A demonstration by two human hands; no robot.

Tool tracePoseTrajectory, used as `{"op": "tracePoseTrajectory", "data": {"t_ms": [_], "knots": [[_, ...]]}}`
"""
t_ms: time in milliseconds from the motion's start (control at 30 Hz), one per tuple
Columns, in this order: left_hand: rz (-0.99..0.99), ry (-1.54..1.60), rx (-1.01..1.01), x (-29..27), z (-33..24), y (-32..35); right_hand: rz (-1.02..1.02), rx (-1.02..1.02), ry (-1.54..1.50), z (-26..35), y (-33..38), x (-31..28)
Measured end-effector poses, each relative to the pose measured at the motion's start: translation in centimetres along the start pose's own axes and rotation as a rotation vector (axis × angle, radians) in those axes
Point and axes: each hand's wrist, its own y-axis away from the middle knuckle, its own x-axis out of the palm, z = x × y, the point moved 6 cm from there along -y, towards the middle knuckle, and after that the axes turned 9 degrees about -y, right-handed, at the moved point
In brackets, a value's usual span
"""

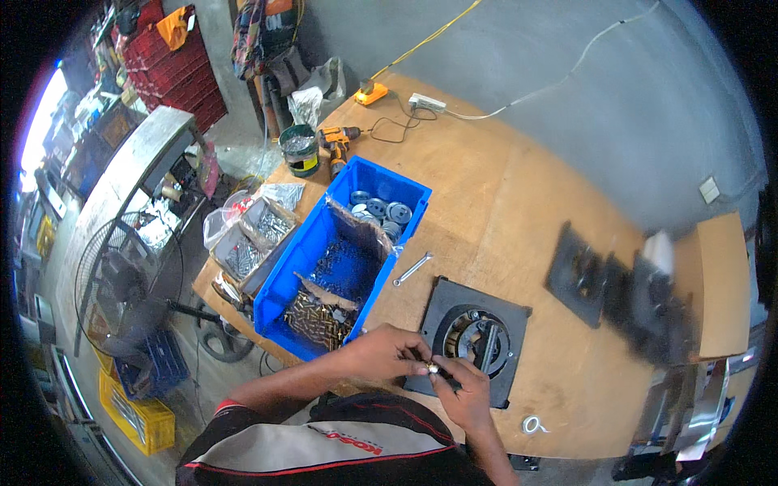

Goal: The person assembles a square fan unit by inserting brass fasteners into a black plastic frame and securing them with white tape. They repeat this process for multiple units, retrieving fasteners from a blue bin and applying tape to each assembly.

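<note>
My left hand [382, 351] and my right hand [468, 394] meet at the near edge of the wooden table, fingertips pinched together. Between them is a small shiny brass-coloured metal piece [432, 368], its exact kind too small to make out. Just beyond my fingers lies a square black plate [438, 301] with a round metal assembly [476, 338] in its middle. To the left, a blue divided bin [271, 306] holds brass-coloured fittings [316, 318], small dark pieces [348, 263] and grey round discs [377, 209]. A wrench [413, 269] rests between bin and plate.
Beside the bin are trays of screws [258, 235], a green bucket [300, 151] and a cordless drill [338, 146]. More black plates [577, 271] and a cardboard box [721, 283] stand right. A white ring [532, 424] lies near. A fan [121, 279] stands left.
</note>
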Motion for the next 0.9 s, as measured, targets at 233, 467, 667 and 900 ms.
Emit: {"op": "tracePoseTrajectory", "data": {"t_ms": [233,467,667,900], "knots": [[0.077,0.438,0.019,3.2,2.7,-3.5,0.017,0.037,0.128,-0.5,-0.1,-0.7],[-0.497,-0.683,-0.068,-14.2,1.7,-9.1,-0.166,0.111,0.106,-3.8,2.1,-3.3],[-0.214,-1.23,-0.362,-25.3,14.3,-16.6,-0.232,0.164,0.18,-5.3,4.2,-6.1],[-0.026,-1.407,-0.432,-23.7,16.3,-17.9,-0.337,0.142,0.134,-6.0,6.3,-6.9]]}}
